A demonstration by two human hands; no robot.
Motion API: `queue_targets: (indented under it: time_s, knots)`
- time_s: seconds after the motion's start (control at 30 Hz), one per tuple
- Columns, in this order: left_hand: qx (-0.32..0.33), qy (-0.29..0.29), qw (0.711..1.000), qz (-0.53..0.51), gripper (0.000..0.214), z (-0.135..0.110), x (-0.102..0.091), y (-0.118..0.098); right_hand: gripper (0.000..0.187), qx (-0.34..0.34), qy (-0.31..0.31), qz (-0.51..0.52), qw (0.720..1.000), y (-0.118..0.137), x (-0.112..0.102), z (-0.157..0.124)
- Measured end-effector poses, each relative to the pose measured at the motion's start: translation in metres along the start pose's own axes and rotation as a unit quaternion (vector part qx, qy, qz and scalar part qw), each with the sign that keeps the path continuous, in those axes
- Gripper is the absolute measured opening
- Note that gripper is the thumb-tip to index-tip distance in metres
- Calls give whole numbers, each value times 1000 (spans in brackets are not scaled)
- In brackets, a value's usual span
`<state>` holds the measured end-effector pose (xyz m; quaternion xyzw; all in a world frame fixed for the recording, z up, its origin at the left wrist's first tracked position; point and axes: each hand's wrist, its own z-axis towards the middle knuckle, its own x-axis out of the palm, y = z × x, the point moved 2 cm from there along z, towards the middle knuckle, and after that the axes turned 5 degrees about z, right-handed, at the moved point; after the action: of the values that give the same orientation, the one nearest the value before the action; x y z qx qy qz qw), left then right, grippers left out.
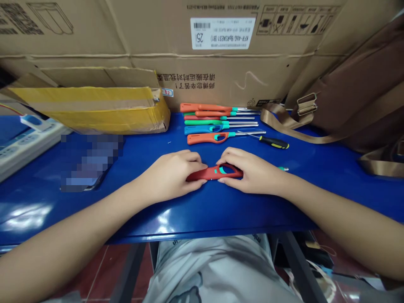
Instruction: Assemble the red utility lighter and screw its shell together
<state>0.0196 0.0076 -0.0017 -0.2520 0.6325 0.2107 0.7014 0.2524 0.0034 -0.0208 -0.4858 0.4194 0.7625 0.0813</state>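
Both of my hands grip one red long-necked lighter (pixel 210 173) with a teal trigger, low over the blue table. My left hand (pixel 176 172) has its fingers and thumb around the handle end. The trigger end is held by my right hand (pixel 249 170), thumb below and fingers above. A small teal and silver tip (pixel 284 168) shows beyond my right wrist; I cannot tell whether it belongs to this lighter. Several more lighters lie stacked just behind my hands, among them a blue lighter (pixel 202 129) and an orange lighter (pixel 202 138).
A black and yellow screwdriver (pixel 274 142) lies right of the stack. Farther left stand a yellow-taped cardboard box (pixel 120 115) and a white power strip (pixel 19 145), with a blurred-out flat object (pixel 91 164) nearby. A large carton (pixel 151 29) walls the back; a brown bag (pixel 356 80) sits right.
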Motion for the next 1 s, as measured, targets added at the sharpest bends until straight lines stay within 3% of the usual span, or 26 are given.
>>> queue_targets:
  time_s: [0.17,0.33,0.77,1.0]
  knots:
    - [24,-18,999,33,26,2,5,0,28,-19,26,-52,998,1,-4,-3]
    - [37,-50,998,-7,27,3,7,3,26,-32,26,-43,998,3,-7,-4]
    - [62,-59,993,-77,35,3,9,-3,27,-49,32,-30,998,6,-9,-4]
    - [45,-131,983,-118,28,2,3,15,25,-67,-25,-34,997,-2,-23,-5]
